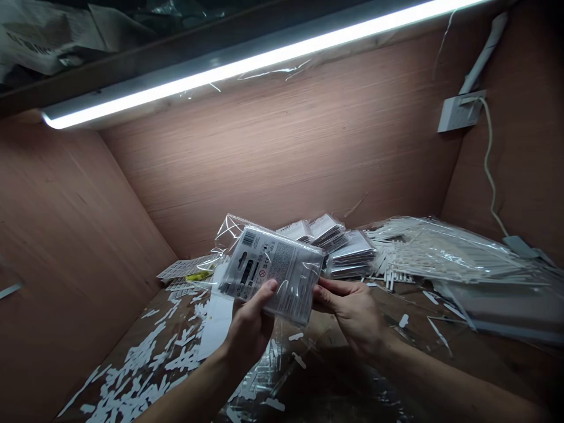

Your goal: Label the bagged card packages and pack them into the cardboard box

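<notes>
A stack of printed cards in a clear plastic bag is held up above the table, tilted, with a barcode and a hang hole at its left end. My left hand grips the lower edge, thumb on top and fingers underneath. At the right end, the fingers of my right hand pinch the edge of the bag. Loose clear film stands out past the upper left of the cards. Just behind lie several stacks of bagged cards.
White cut-out scraps litter the table's left side. Sticker sheets and a yellow item lie at the back left. A big clear bag of white strips is at right. A lit tube hangs above; a power socket is upper right.
</notes>
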Available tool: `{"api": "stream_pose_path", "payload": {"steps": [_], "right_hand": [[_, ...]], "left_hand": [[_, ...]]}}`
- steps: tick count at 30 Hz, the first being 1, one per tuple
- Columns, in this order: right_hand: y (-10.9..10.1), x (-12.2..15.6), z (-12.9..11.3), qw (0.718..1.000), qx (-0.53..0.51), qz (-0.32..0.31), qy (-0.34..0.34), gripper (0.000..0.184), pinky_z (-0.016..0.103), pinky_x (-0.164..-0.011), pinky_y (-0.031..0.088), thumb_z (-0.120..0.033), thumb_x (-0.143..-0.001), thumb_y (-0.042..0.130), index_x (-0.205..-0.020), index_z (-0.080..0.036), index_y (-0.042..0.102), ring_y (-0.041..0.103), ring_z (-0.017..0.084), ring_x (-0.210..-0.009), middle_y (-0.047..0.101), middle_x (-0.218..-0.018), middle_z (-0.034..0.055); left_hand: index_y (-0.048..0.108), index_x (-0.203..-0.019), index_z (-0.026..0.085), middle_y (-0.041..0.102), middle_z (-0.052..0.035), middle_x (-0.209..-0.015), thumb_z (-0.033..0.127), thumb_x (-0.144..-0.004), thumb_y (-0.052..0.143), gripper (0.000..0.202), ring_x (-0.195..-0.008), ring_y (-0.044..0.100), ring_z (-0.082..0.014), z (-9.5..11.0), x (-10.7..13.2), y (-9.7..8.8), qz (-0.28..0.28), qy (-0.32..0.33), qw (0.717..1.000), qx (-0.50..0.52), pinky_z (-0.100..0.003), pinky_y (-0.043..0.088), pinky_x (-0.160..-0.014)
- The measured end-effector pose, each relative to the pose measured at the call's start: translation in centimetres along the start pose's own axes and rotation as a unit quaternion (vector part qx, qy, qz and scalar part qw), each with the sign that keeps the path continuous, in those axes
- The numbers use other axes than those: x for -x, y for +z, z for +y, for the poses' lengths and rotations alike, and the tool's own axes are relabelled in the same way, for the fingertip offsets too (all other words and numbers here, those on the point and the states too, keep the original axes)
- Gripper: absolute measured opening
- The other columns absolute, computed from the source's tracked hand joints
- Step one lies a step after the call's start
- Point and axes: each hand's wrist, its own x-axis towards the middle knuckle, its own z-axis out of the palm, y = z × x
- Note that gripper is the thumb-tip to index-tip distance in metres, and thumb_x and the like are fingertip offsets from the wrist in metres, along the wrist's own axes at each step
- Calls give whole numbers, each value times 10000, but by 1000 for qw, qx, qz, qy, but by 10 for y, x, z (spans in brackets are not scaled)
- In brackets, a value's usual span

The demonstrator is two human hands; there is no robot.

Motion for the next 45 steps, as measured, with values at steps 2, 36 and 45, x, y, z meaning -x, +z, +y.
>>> {"api": "stream_pose_path", "payload": {"steps": [2, 36, 45], "right_hand": [[-1, -1, -1, 1000, 3, 0, 0, 446, 520, -908, 683, -428, -631, 1022, -964, -166, 884, 808, 294, -834, 844, -938, 118], [26, 9, 0, 999, -37, 5, 26, 475, 449, -844, 683, -443, -570, 1045, -888, -129, 883, 783, 258, -813, 837, -917, 138], [6, -1, 8, 993, -68, -71, 59, 463, 441, -894, 650, -421, -618, 1034, -958, -147, 881, 782, 246, -826, 838, -935, 136]], "left_hand": [[783, -998, 146, 821, -101, -1048, 357, -654, 990, 454, -1126, 758, -315, 8, 1, 2, 7, 18, 1000, 16, -375, 640, -999], [684, -1260, 157, 801, -101, -1079, 354, -749, 908, 591, -1156, 747, -352, -6, 12, 18, 67, 91, 992, 47, -466, 632, -985], [709, -1260, 189, 787, -106, -1038, 377, -761, 920, 574, -1021, 765, -316, 2, 14, 7, -19, 189, 977, -100, -435, 649, -892]]}}
